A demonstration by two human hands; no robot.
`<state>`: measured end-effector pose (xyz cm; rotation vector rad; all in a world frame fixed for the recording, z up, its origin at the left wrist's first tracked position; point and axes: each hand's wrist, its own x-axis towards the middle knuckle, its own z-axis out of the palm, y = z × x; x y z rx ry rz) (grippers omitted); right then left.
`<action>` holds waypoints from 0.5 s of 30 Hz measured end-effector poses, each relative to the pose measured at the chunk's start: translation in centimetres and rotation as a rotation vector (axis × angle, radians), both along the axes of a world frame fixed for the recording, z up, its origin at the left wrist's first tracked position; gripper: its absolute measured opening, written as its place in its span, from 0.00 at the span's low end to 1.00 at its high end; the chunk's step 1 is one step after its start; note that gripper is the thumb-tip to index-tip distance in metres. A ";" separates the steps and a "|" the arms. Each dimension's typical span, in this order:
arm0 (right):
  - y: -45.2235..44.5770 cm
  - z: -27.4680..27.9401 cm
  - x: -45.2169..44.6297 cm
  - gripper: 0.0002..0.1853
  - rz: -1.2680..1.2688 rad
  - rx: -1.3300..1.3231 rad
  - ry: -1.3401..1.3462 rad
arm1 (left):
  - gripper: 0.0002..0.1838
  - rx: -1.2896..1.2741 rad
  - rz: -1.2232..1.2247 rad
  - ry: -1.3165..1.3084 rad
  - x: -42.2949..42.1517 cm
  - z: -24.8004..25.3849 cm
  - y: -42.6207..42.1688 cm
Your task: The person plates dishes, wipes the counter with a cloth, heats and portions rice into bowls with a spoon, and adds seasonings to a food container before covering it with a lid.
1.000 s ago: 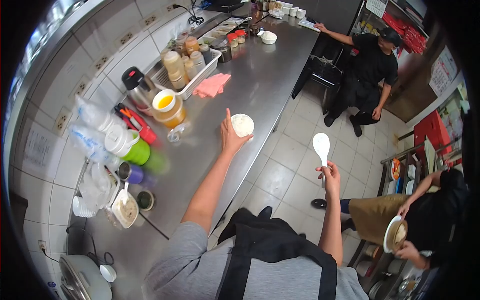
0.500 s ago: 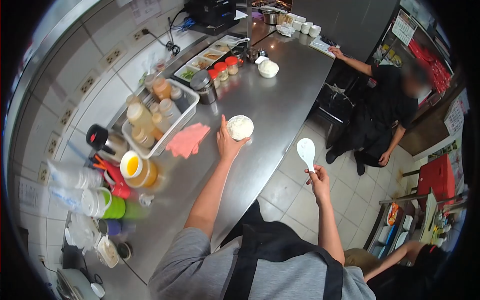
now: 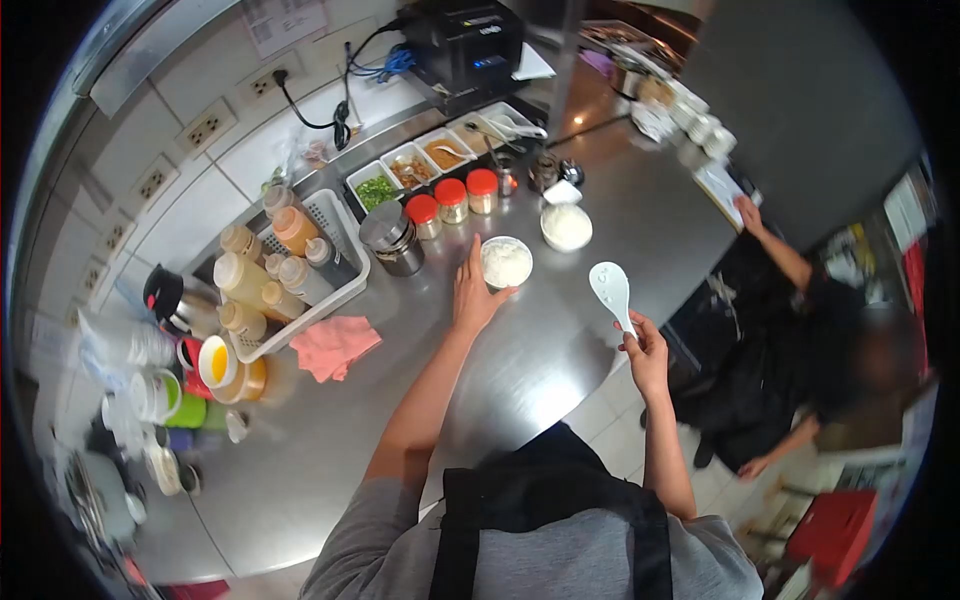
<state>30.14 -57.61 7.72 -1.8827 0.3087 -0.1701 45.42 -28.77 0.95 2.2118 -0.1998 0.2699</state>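
Note:
My left hand is wrapped round the side of a white bowl of rice, over the steel counter. Whether the bowl's base touches the counter is unclear. In my right hand is the handle of a white rice paddle, its broad end pointing up and away from me. A second bowl heaped with rice stands just beyond the first, to its right. Red-lidded jars and a steel-lidded container are behind the held bowl.
A basket of sauce bottles, a pink cloth and tubs are on the left. Topping trays and a black printer sit at the back. At right, a seated person rests a hand on the counter.
My view has turned and moved along the counter. The held bowl has come close to the second rice bowl, and the paddle is now over the counter instead of the floor.

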 end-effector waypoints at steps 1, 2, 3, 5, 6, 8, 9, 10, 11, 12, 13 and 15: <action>-1.3 0.6 2.7 0.21 0.034 -0.063 -0.023 | 0.66 0.023 0.043 -0.007 0.3 -0.1 -1.0; -2.3 1.0 5.3 0.21 0.057 -0.119 -0.046 | 0.61 0.115 0.147 -0.047 -0.1 0.6 -2.1; -3.4 1.7 8.2 0.20 0.074 -0.177 -0.077 | 0.58 0.134 0.208 -0.131 -0.6 1.3 -3.3; -5.3 3.2 13.6 0.17 0.103 -0.340 -0.132 | 0.53 0.173 0.325 -0.299 -1.6 2.5 -6.0; -5.7 3.7 16.0 0.16 0.114 -0.416 -0.156 | 0.50 0.082 0.272 -0.285 -1.8 2.2 -7.4; -6.1 3.1 20.5 0.14 0.171 -0.542 -0.244 | 0.45 -0.108 0.131 -0.250 -2.3 1.6 -10.5; -6.8 2.4 22.2 0.13 0.187 -0.612 -0.304 | 0.44 -0.201 0.145 -0.164 -2.2 1.0 -12.2; -6.5 3.6 22.9 0.13 0.257 -0.690 -0.288 | 0.44 -0.295 0.139 -0.075 -1.6 0.0 -13.6; -6.6 2.5 23.9 0.13 0.285 -0.781 -0.352 | 0.43 -0.379 0.142 0.024 -1.3 -1.0 -14.8; -6.1 2.6 24.2 0.13 0.302 -0.830 -0.354 | 0.47 -0.353 0.181 0.074 -0.8 -2.6 -15.8; -5.8 2.3 24.6 0.14 0.334 -0.867 -0.371 | 0.49 -0.378 0.210 0.097 -0.4 -3.5 -17.0; -5.4 1.6 24.8 0.18 0.380 -0.955 -0.402 | 0.54 -0.406 0.293 0.137 0.4 -4.4 -17.9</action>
